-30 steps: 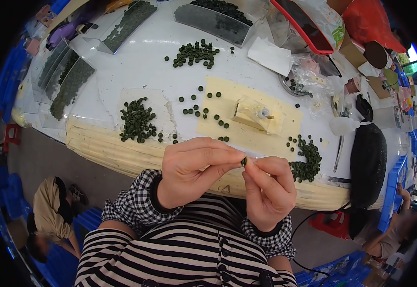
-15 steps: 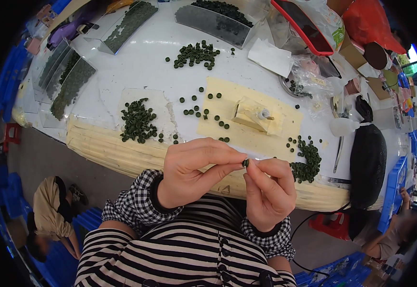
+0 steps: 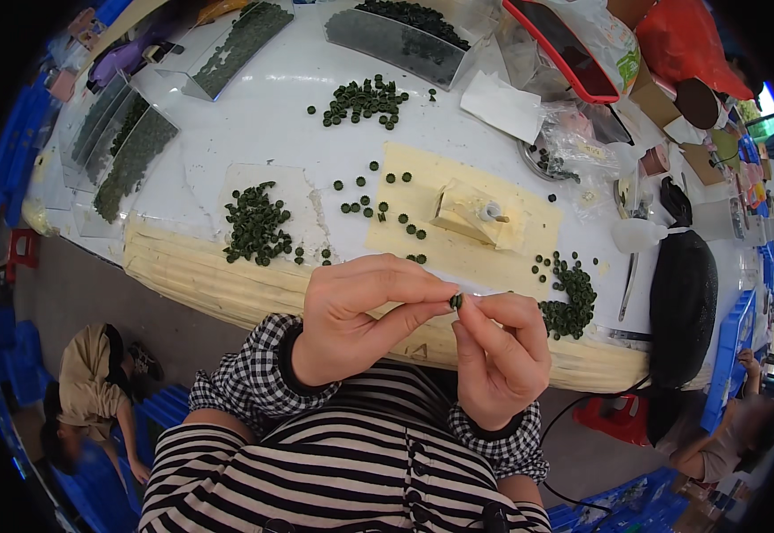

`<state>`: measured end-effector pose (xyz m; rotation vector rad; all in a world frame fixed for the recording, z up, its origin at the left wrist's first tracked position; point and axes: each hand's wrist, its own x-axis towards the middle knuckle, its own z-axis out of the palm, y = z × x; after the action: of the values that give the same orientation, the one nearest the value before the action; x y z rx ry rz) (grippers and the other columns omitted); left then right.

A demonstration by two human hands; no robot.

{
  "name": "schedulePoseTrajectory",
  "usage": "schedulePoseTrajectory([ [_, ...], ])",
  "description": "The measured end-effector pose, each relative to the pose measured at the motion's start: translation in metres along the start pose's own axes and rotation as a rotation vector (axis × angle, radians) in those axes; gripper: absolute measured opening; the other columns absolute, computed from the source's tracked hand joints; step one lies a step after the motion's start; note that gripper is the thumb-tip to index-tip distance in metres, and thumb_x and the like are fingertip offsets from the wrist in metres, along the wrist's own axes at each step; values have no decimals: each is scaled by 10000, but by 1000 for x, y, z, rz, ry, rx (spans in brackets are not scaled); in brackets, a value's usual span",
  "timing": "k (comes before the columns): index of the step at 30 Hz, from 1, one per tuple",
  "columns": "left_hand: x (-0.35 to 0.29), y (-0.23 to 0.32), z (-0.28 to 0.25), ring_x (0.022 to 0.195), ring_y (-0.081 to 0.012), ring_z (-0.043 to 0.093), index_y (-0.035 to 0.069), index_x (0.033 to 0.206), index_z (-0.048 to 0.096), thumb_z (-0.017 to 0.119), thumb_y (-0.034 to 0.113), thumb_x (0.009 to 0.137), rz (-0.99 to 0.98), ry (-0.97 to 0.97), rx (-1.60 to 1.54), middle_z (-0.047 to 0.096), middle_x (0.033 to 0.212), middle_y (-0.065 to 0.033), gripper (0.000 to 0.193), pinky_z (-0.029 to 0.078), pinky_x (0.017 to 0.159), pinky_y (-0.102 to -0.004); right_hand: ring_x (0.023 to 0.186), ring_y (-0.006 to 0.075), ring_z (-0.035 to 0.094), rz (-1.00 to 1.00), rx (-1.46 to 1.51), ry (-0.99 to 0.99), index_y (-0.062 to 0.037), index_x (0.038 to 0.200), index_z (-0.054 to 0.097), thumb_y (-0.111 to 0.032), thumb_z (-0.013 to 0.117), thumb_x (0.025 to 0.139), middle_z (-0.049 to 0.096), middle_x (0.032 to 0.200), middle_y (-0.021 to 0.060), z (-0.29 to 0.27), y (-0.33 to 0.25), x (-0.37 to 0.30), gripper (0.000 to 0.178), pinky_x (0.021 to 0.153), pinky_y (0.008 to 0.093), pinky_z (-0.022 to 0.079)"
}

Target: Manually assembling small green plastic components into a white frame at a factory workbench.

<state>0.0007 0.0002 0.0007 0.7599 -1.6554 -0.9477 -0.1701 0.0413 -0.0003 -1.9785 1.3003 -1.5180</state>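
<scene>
Between the fingertips of both hands is a small dark green round piece (image 3: pixel 455 303), held just above the table's near edge. My left hand (image 3: pixel 360 306) pinches it from the left with thumb and forefinger. From the right, my right hand (image 3: pixel 504 351) grips it with its fingertips, the other fingers curled. Behind the hands, similar loose green pieces (image 3: pixel 383 207) lie scattered. A pile of them (image 3: pixel 258 222) rests left of my left hand, and another pile (image 3: pixel 574 298) lies right of my right hand. A third group (image 3: pixel 365 102) is farther back.
A yellowish block with a short peg (image 3: pixel 480 216) stands on a cream sheet (image 3: pixel 396 164). Clear bins (image 3: pixel 396 55) of dark pieces line the back. At right are a red-cased phone (image 3: pixel 565 49), tweezers (image 3: pixel 627 289) and a black bag (image 3: pixel 682 302). Padding (image 3: pixel 209 262) edges the table.
My hands stay almost still, with the green piece turned slightly between the fingertips. At the lower left, another person has bent over and shifted an arm.
</scene>
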Motion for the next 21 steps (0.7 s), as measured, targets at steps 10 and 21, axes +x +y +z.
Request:
schedulePoseTrajectory([
  [10,-1,-2,2,778,-200,701,-1,966,725,737,-32,795,-20,23,-43,725,882,-115,174,544,679,-266,813,214,619,1,-6,-6,-17,1023,739,90,752,719,655,927,87,0,0,2,322,702,295,504],
  [21,-1,-1,2,744,-185,689,-5,924,720,761,-20,782,-42,32,-63,724,862,-105,148,538,663,-269,814,206,617,22,45,-9,-18,1037,735,102,744,731,653,930,92,0,1,2,329,697,283,502],
])
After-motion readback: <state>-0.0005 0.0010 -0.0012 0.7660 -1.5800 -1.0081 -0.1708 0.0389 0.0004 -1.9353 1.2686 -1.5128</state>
